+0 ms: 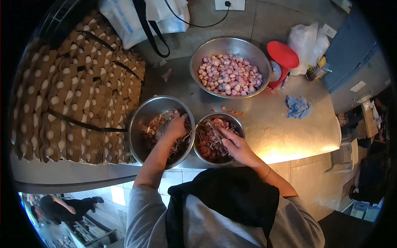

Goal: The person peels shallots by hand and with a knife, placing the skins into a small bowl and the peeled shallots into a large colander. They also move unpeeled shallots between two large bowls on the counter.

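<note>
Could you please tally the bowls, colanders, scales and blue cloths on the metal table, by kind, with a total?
Bowls: 2
Colander: 1
Red scale: 1
Blue cloth: 1
Total: 5

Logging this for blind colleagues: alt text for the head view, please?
A person's left hand reaches into a metal bowl of reddish scraps; the right hand, apparently holding a knife, is over a smaller bowl. Beyond sits a colander of purplish bulbs, with stacked egg trays to the left.
</note>
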Tool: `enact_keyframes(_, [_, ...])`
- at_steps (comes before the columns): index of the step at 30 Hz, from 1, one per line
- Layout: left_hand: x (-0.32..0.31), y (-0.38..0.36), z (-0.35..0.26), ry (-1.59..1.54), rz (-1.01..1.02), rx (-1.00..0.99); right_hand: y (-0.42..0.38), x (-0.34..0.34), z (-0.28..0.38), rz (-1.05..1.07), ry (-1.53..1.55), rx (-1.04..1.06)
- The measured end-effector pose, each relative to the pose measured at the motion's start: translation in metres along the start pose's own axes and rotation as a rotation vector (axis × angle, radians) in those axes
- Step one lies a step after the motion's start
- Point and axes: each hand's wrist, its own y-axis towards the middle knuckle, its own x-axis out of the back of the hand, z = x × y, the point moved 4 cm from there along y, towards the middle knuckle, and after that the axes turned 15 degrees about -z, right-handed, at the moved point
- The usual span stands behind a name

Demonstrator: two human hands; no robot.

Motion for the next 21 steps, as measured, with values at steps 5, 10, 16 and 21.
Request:
enact_keyframes(5, [-0.011,0.01,0.028,-0.145,-0.086,0.149,0.002,0.001,-0.005,-0.024,0.001,-0.013])
enact_keyframes(10, [0.04,0.01,0.034,-0.424,-0.074,0.444,0.001,0.002,0.002,-0.015,0.023,-0.066])
enact_keyframes(16, [0.079,0.0,0.029,-1.436,-0.217,0.556,0.002,0.003,0.0,-0.019,-0.002,-0.016])
enact_keyframes(21, [0.106,-0.025,0.018,-1.729,-0.1,0.616,0.001,0.001,-0.001,-0.014,0.018,-0.068])
